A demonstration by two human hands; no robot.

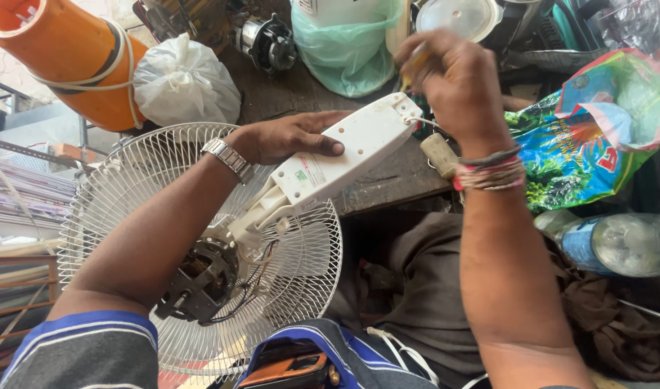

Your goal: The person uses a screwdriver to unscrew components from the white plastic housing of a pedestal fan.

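Work in hand: turning a small tool at the end of the long white plastic fan base (337,162), most likely at a screw, though the screw itself is hidden.
Left hand (286,137): laid flat on top of the white base, fingers spread along it, pressing it down, not curled round it.
Right hand (456,83): closed tight on a thin tool with a yellow handle (410,68), only a bit of it showing; tip hidden behind the fingers.
Where the base lies: under the left hand, with its far end just below the right hand; far end resting on the dark wooden surface (394,180), near end joined to the neck of the fan.
Fan: round white wire fan guard (106,194) below the left arm, hanging off the edge of the surface, with the dark bare motor (200,281) and thin wires in its middle.
Doing it well: tool straight up over the spot, not leaning; firm push while turning slowly; left hand heavy on the base to stop it sliding or rocking.
Care: fan weight may tip the base; thin wires by the motor easy to snag.
Close by: small brown cork-like block (440,155) on a white wire beside the right wrist; bright printed plastic bag (596,130) to the right.
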